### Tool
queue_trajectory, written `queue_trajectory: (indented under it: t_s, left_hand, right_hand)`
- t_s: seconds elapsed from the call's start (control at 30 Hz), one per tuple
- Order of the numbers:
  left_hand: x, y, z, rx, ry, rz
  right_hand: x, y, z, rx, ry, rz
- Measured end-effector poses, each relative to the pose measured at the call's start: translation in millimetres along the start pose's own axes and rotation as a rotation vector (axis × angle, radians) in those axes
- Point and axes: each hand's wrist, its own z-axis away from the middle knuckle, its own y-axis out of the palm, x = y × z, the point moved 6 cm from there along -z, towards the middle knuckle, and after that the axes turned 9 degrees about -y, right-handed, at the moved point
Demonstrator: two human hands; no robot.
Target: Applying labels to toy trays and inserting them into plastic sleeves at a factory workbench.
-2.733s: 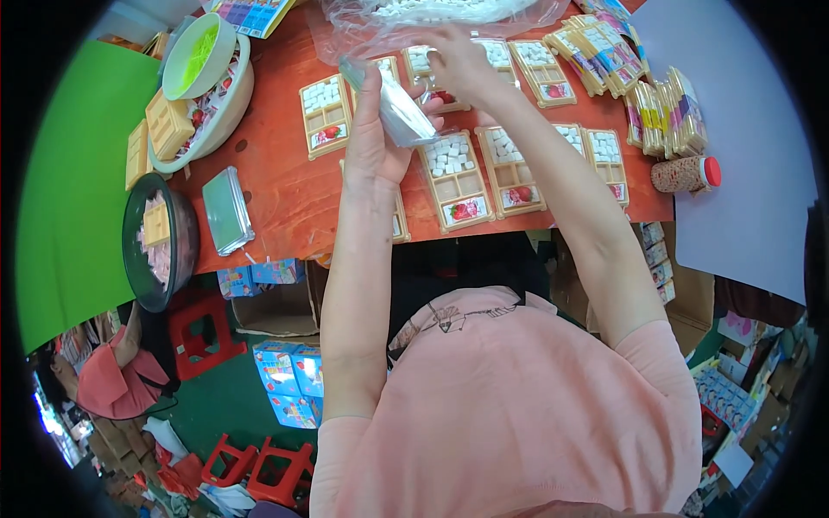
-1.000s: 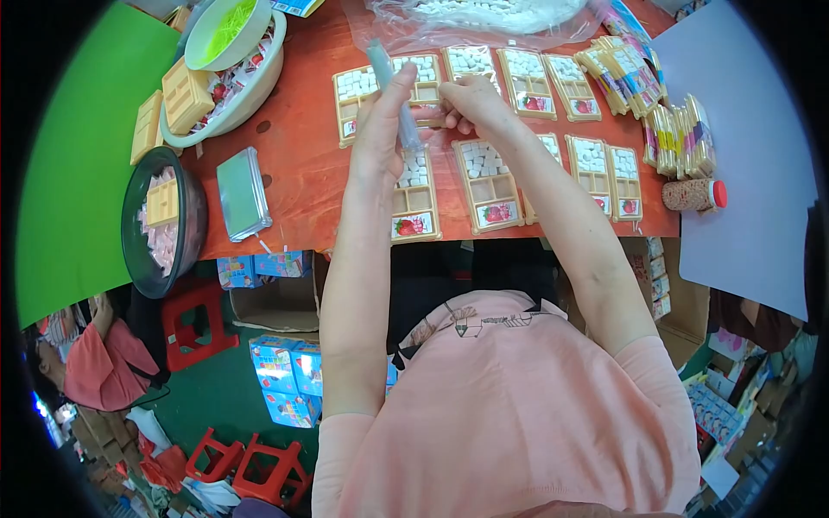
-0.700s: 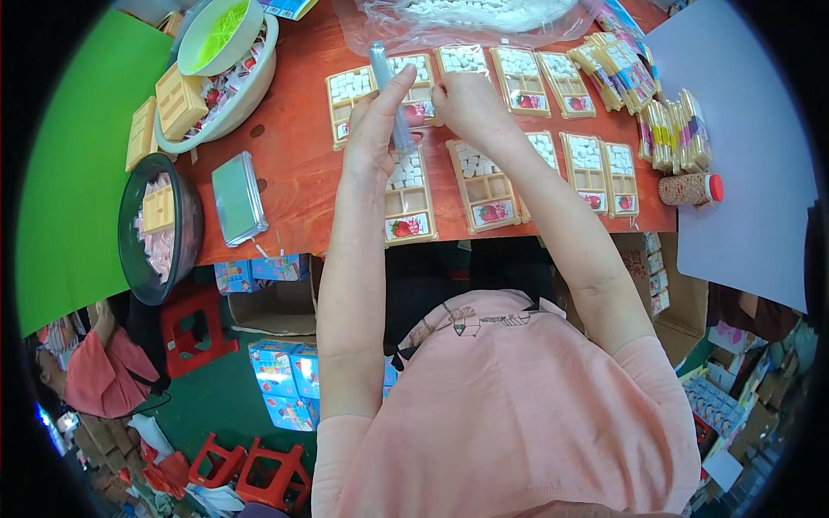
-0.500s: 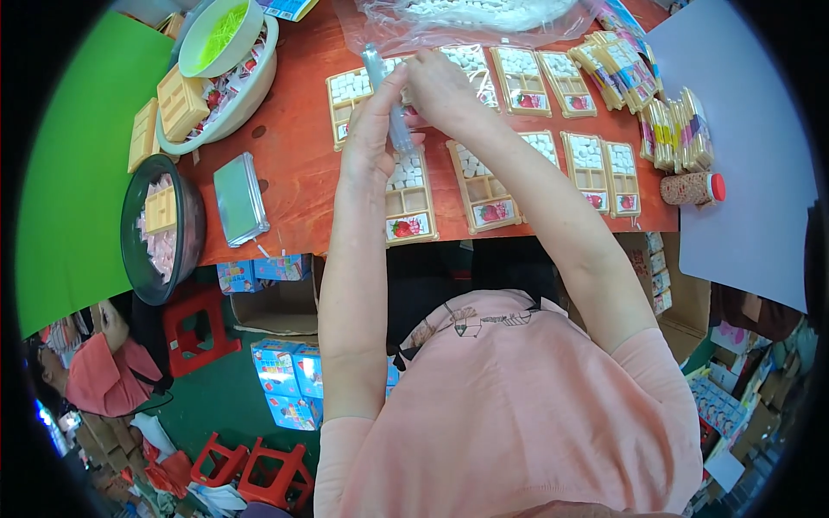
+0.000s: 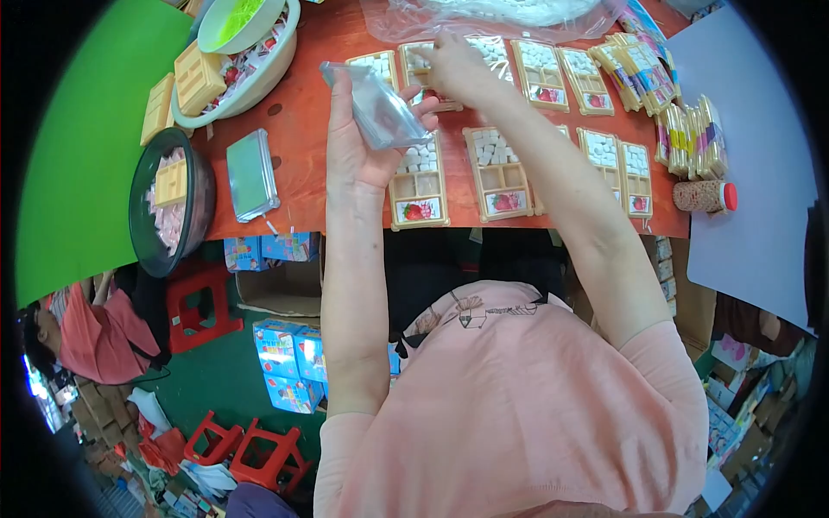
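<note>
My left hand [image 5: 363,151] is closed on a stack of clear plastic sleeves [image 5: 373,105], thumb on the near side and fingertips showing past the far edge. My right hand [image 5: 462,69] is stretched over the back row, its fingers apart at a beige compartment tray [image 5: 417,57] with white pieces; part of that tray is hidden under the hand. In the front row, below the sleeves, lies another tray [image 5: 418,186] with white pieces and a strawberry-printed packet. A similar tray [image 5: 497,177] sits to its right, near my right forearm.
Several filled trays [image 5: 542,73] continue rightward, beside stacked colourful packages [image 5: 635,73] and a red-lidded jar [image 5: 704,196]. At left are another sleeve stack [image 5: 250,177], a dark bowl [image 5: 142,203] and a pale basin [image 5: 259,95]. A large plastic bag [image 5: 492,19] lies at the back.
The sleeve stack in my left hand has turned from edge-on to showing its broad face. My right hand has moved away from the stack to a back-row tray. The view has shifted slightly.
</note>
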Motion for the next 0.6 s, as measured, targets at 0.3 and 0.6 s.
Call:
queue_trajectory:
  t_s: [0.3,0.6]
  left_hand:
    - [1,-9,22,-0.003,0.067,-0.161]
    - [2,-14,36,-0.058,0.066,-0.189]
  right_hand:
    - [94,-53,49,0.399,0.111,-1.649]
    - [103,-26,57,0.448,0.286,-2.063]
